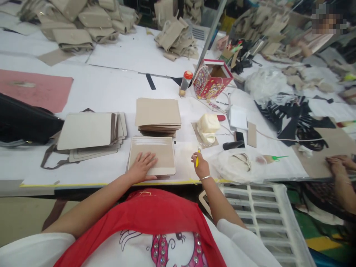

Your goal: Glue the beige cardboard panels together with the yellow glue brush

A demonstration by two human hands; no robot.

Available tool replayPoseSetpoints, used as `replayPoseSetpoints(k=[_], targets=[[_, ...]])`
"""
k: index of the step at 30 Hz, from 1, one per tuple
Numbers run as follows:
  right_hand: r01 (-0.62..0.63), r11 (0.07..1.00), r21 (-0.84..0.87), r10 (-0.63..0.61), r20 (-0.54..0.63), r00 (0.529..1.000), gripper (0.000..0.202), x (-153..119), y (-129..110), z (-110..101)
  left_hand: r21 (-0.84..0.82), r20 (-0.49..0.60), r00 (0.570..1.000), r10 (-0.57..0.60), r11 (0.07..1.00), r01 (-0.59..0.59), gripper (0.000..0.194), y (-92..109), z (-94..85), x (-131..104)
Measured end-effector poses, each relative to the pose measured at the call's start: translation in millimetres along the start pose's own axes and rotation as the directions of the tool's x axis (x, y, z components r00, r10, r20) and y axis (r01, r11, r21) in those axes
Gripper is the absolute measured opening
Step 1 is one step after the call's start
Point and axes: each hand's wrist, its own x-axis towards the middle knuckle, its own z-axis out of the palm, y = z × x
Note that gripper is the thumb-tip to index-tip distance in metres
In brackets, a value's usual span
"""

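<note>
My left hand (143, 167) lies flat with spread fingers on a tan rectangular panel (164, 155), the top one of a low stack at the table's front edge. White streaks run along that panel's far edge. In my right hand (200, 167) is a small brush with a yellow handle (197, 158), its tip pointing away from me. Just beyond the brush, a cream plastic container (208, 124) with a cut opening rests on a piece of board. Behind the panel under my left hand sits a second stack of tan panels (158, 112).
Pale bag pieces with straps (86, 131) lie to the left, beside a black bag (25, 118). A red patterned paper bag (204, 83) and a red-capped jar (185, 83) stand behind. Rightward are a plastic bag (236, 163) and another person's hands (338, 163).
</note>
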Motion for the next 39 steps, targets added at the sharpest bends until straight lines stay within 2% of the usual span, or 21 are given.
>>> replayPoseSetpoints(k=[3,6,8,12,15,16,17,18,19,21,22,23,24,26,27,31,33,36,39], targets=[[0.111,0.927,-0.357,-0.110,0.025,0.994,0.027,-9,25,39,-0.018,0.009,1.000,-0.024,1.000,0.024,0.077,3,-3.3,2],[0.225,0.834,-0.504,-0.226,0.060,0.972,0.031,-13,37,71,-0.038,-0.009,0.998,-0.064,0.997,0.063,0.079,4,-5.0,3],[0.259,0.803,-0.537,-0.260,0.077,0.963,0.026,-11,42,81,-0.057,-0.029,0.995,-0.095,0.994,0.093,0.080,6,-5.7,2],[0.259,0.836,-0.483,-0.276,0.037,0.960,0.025,-2,49,74,-0.150,-0.140,0.977,-0.158,0.979,0.137,0.070,19,-10.6,2],[0.270,0.860,-0.434,-0.328,-0.062,0.943,0.022,-1,42,53,-0.358,-0.201,0.946,-0.255,0.918,0.171,0.058,38,-19.2,12],[0.283,0.859,-0.426,-0.354,-0.098,0.930,0.021,-3,37,45,-0.466,-0.176,0.930,-0.324,0.859,0.211,0.056,46,-22.6,18],[0.303,0.853,-0.425,-0.389,-0.129,0.912,0.021,-6,31,37,-0.589,-0.112,0.905,-0.410,0.761,0.272,0.055,54,-26.1,27],[0.336,0.839,-0.429,-0.433,-0.151,0.889,0.020,-11,24,30,-0.710,-0.005,0.871,-0.491,0.615,0.343,0.055,62,-29.6,36],[0.378,0.816,-0.437,-0.485,-0.164,0.859,0.018,-15,16,24,-0.809,0.129,0.831,-0.542,0.427,0.404,0.055,68,-33.0,46],[0.472,0.756,-0.453,-0.592,-0.166,0.789,0.015,-25,-1,15,-0.892,0.374,0.765,-0.524,0.023,0.452,0.054,76,-39.1,65],[0.519,0.724,-0.454,-0.639,-0.159,0.753,0.015,-29,-9,13,-0.890,0.442,0.757,-0.482,-0.131,0.437,0.052,78,-41.7,72],[0.563,0.696,-0.446,-0.678,-0.149,0.720,0.015,-33,-16,12,-0.882,0.472,0.759,-0.449,-0.234,0.410,0.050,77,-43.9,78],[0.601,0.675,-0.428,-0.706,-0.138,0.694,0.016,-36,-23,12,-0.877,0.477,0.761,-0.440,-0.292,0.381,0.048,76,-45.9,81],[0.650,0.671,-0.357,-0.726,-0.141,0.673,0.019,-40,-34,16,-0.888,0.454,0.759,-0.467,-0.312,0.339,0.044,69,-49.3,81],[0.655,0.693,-0.301,-0.714,-0.157,0.683,0.020,-40,-39,18,-0.901,0.430,0.759,-0.489,-0.291,0.323,0.043,64,-51.0,77],[0.573,0.815,-0.084,-0.577,-0.201,0.792,0.022,-35,-51,29,-0.953,0.300,0.782,-0.546,-0.130,0.275,0.038,40,-58.1,52],[0.559,0.827,-0.056,-0.560,-0.174,0.810,0.021,-30,-55,34,-0.961,0.262,0.775,-0.575,-0.080,0.265,0.038,26,-61.5,39],[0.599,0.800,-0.047,-0.599,-0.130,0.790,0.021,-26,-64,39,-0.961,0.270,0.750,-0.604,-0.118,0.251,0.042,9,-66.5,22],[0.639,0.767,-0.061,-0.641,-0.103,0.760,0.019,-26,-79,45,-0.934,0.354,0.735,-0.578,-0.257,0.248,0.052,-3,-72.1,13]])
